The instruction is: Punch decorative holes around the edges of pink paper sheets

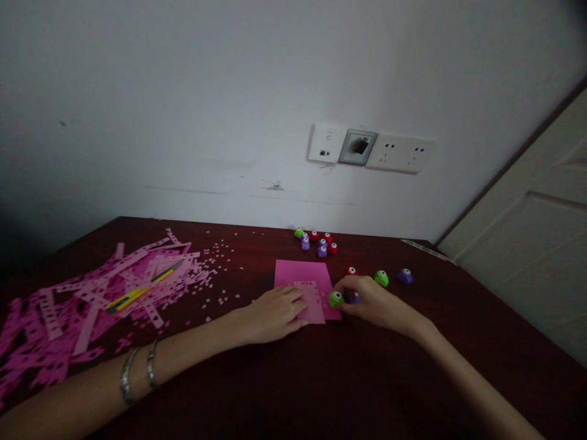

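My left hand (275,313) lies flat, fingers stretched out, on a small light pink paper (312,308) with a row of small punched holes along its top and right edges. Under that paper is a larger, darker pink sheet (302,269). At the right edge of the papers my right hand (369,300) has its thumb and fingers closed round a green craft punch (336,299). A purple punch (353,297) shows partly beneath the right hand; whether it is touched I cannot tell. Just behind that hand stand a red punch (351,271) and another green punch (381,278).
Several punches (321,247) cluster near the wall. A purple punch (405,276) sits far right, in front of a ruler-like strip (428,250). At left a yellow utility knife (137,292) lies on a heap of punched pink strips (82,305), with tiny cutouts scattered about.
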